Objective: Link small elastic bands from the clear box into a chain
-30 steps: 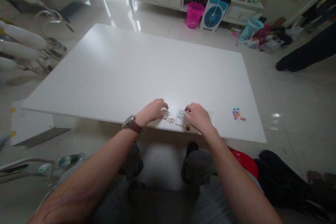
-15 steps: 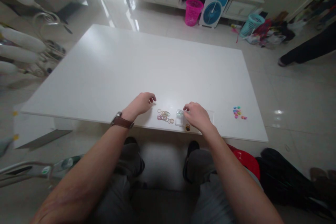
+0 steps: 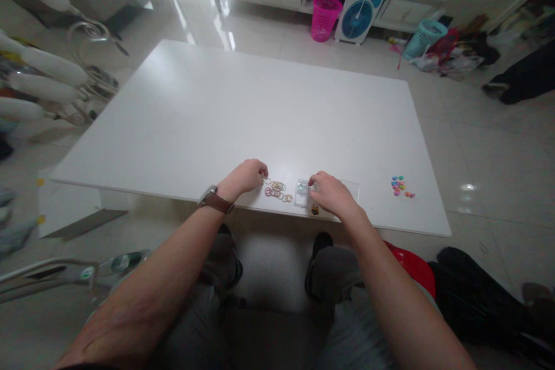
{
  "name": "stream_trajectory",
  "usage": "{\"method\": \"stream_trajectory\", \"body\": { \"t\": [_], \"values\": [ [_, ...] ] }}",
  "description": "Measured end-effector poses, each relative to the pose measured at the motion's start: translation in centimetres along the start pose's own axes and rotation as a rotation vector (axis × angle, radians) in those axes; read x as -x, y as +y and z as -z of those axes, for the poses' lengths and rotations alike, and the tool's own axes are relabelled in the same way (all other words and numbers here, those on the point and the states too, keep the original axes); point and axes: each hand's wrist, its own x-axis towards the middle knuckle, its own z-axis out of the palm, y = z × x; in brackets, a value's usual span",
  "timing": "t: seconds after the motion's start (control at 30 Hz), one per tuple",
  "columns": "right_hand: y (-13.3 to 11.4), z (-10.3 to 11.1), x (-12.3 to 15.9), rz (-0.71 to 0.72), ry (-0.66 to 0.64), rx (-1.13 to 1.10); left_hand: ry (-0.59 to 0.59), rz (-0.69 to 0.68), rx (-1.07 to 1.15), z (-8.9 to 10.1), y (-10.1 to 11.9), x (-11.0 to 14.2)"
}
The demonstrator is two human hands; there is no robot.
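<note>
My left hand (image 3: 248, 176) hovers low over the table at the left edge of a group of thin coloured rings (image 3: 277, 188). Its fingers are bent, with a small gap between thumb and forefinger beside one single ring (image 3: 267, 181). My right hand (image 3: 332, 191) is over a clear plastic box (image 3: 301, 201), fingers curled together at the small compartment's side. What those fingers hold, if anything, is hidden. Pale green rings (image 3: 302, 185) lie in that compartment. Below the right hand is a small dark-and-yellow item (image 3: 315, 208), too small to name.
Several small bright-coloured pieces (image 3: 398, 185) lie toward the right end of the white table (image 3: 260, 104). The table's front edge runs just below the box. On the floor beyond stand a pink basket (image 3: 325, 17) and a blue fan (image 3: 359, 16). A person's dark-clothed leg (image 3: 526, 75) is at far right.
My left hand has come down and to the right, closer to the single ring. My right hand keeps its place at the box. The whole view has shifted slightly.
</note>
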Motion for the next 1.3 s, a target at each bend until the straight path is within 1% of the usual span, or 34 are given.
{"method": "stream_trajectory", "body": {
  "t": [0.13, 0.3, 0.6, 0.77, 0.97, 1.2, 1.3],
  "values": [
    [-0.1, 0.1, -0.1, -0.004, -0.005, 0.002, -0.021, -0.088, -0.026, -0.8, 0.8, -0.5],
    [-0.3, 0.3, 0.0, 0.013, 0.001, 0.002, -0.087, -0.093, -0.031, -1.5, 1.3, -0.7],
    [-0.3, 0.1, 0.0, 0.027, 0.006, 0.010, -0.022, -0.127, -0.094, -2.1, 1.5, -0.4],
    [-0.2, 0.1, 0.0, 0.027, 0.004, 0.013, -0.026, -0.100, -0.090, -1.7, 1.9, -0.4],
    [-0.2, 0.0, 0.0, 0.026, 0.003, 0.015, -0.044, -0.063, -0.008, -0.8, 2.1, -0.2],
    [-0.2, 0.1, 0.0, 0.026, -0.010, 0.019, -0.033, -0.048, -0.001, -0.5, 1.7, -0.3],
    [-0.1, 0.0, -0.1, 0.022, -0.012, 0.021, -0.004, -0.031, 0.027, -0.5, 1.4, -0.3]
  ]
}}
